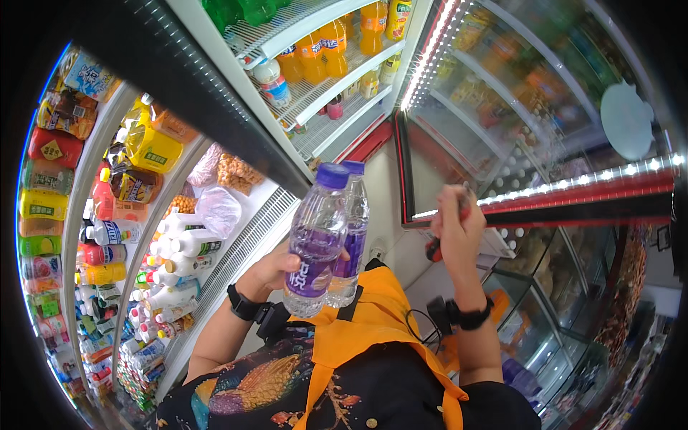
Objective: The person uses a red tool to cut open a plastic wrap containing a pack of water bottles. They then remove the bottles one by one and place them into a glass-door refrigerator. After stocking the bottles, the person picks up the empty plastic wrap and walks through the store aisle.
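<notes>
My left hand (275, 267) grips two clear plastic water bottles side by side, upright and slightly tilted. The nearer bottle (317, 252) has a purple cap and a purple label bearing writing. Partly hidden behind it is the other bottle (357, 215), also purple-capped. My right hand (460, 228) is raised to the right, its fingers curled around a small red-and-black object (434, 250). Blur and the fingers hide most of that object, so its kind is unclear. The hand appears in front of an open glass refrigerator door (516, 140).
Ahead, a wire refrigerator shelf (322, 86) carries bottles of orange soda (334, 48). The door's black edge (215, 102) crosses the upper left. Drinks crowd the open cooler (126, 145) on the left, near bagged food (217, 209). A glass display case (537, 306) stands lower right.
</notes>
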`<state>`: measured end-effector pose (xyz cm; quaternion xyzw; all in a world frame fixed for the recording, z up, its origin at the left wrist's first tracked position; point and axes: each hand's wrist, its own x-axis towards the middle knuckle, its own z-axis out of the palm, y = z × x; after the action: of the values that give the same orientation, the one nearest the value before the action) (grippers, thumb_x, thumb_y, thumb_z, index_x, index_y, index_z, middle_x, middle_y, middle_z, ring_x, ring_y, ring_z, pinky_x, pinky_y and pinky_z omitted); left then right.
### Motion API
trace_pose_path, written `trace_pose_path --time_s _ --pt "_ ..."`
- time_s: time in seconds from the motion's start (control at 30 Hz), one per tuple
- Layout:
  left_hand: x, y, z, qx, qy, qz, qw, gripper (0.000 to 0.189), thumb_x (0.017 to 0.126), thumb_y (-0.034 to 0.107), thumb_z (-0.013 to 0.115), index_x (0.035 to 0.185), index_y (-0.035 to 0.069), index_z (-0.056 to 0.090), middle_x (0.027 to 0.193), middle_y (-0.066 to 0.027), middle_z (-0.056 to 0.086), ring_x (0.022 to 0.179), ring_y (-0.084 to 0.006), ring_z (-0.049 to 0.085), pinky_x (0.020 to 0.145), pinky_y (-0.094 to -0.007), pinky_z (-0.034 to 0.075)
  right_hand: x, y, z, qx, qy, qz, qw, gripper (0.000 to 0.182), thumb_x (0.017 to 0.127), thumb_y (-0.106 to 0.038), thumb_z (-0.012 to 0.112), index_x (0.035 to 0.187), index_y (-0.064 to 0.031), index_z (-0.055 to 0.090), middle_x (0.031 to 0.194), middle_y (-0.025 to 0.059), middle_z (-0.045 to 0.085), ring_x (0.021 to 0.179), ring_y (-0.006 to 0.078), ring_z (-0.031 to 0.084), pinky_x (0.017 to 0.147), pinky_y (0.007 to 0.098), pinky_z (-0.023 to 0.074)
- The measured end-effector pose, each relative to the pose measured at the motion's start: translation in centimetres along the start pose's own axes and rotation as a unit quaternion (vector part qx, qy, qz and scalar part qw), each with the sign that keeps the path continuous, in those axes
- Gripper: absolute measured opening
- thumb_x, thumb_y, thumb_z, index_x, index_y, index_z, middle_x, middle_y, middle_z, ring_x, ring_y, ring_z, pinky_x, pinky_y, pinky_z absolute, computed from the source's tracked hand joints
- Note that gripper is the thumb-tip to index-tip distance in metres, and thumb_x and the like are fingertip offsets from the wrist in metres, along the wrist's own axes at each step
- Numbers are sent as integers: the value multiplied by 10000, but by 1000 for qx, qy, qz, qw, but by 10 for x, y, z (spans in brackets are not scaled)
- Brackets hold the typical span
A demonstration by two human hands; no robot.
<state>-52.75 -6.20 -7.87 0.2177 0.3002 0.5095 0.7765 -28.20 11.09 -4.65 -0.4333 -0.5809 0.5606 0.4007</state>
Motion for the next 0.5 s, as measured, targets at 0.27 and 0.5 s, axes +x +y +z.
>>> trace_pose_path --time_s 0.27,0.5 --pt "137 -21 -29 -72 54 -20 996 791 806 494 726 1336 -46 497 1288 -179 593 1167 -264 607 1035 -405 468 172 46 3 -48 -348 295 888 351 964 -439 618 984 -89 588 657 -80 409 507 23 317 449 216 246" --pt "196 -28 -52 -86 40 -53 994 868 804 411 763 1451 2 355 1338 -152 559 1192 -239 585 1035 -383 461 190 105 -5 -45 -373 352 858 382 837 -306 720 1150 -114 615 698 -78 467 533 23 386 462 197 311"
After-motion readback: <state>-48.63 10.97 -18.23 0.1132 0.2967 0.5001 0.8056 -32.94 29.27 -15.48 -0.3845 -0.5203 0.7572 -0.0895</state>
